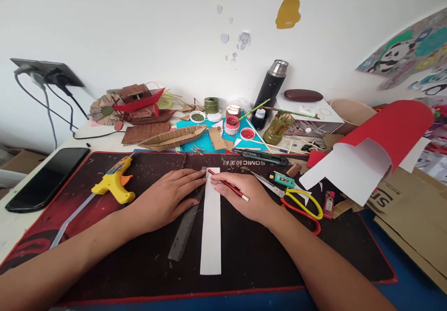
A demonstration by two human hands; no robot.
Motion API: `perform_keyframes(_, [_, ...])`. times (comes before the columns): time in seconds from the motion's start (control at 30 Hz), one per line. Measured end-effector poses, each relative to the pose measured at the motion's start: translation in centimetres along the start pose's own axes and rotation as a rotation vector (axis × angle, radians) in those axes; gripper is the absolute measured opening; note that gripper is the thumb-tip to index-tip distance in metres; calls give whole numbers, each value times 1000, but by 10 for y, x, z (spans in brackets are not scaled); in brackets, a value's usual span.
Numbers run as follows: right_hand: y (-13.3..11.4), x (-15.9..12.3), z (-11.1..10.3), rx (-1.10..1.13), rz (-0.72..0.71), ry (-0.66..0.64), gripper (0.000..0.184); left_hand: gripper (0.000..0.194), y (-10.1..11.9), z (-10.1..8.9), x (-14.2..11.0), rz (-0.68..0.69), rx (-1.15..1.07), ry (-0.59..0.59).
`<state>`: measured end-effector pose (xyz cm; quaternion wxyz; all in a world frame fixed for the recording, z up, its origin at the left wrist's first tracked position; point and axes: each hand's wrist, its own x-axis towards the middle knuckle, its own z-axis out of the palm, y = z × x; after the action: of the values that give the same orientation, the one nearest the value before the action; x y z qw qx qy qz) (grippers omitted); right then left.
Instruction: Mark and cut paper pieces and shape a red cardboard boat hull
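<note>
In the middle of a dark desk mat lies a white paper strip [211, 227], its long side running toward me. A dark grey ruler-like strip [185, 231] lies slanted beside it, its far end touching or overlapping the paper. My left hand [171, 194] rests on that dark strip, fingers stretched out and thumb lower down. Between the fingers of my right hand [244, 197] is a red and black pencil [230, 184]. Its tip is at the far end of the paper, where the fingertips also touch.
A yellow glue gun [117, 180] and a black phone [47, 178] are to the left. Scissors [303, 199], a green lighter [282, 179] and a utility knife [261, 156] lie right. Behind stand a cardboard boat [174, 137], paint jars and a black thermos [270, 90]. A red paper roll [394, 129] rises right.
</note>
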<state>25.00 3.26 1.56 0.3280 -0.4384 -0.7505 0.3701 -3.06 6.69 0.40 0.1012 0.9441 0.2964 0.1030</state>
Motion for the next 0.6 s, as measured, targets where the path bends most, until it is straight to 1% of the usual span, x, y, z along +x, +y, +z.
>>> perform_keyframes(0.1, [-2,-2,1,-68,-47,-10,29,50,-1,2,1,-6,-8,10])
perform_keyframes(0.23, [-2,-5,4,-201,-181,-19,31,49,-1,2,1,-17,-33,18])
perform_keyframes(0.33, [-3,-7,7,-216,-260,11,29,49,-2,3,0,-9,-34,22])
perform_keyframes(0.43, [-7,-8,10,-196,-298,18,28,47,-3,3,0,2,-37,30])
perform_keyframes(0.6, [-10,-9,12,-237,-309,-29,32,50,-7,0,0,-6,-107,9])
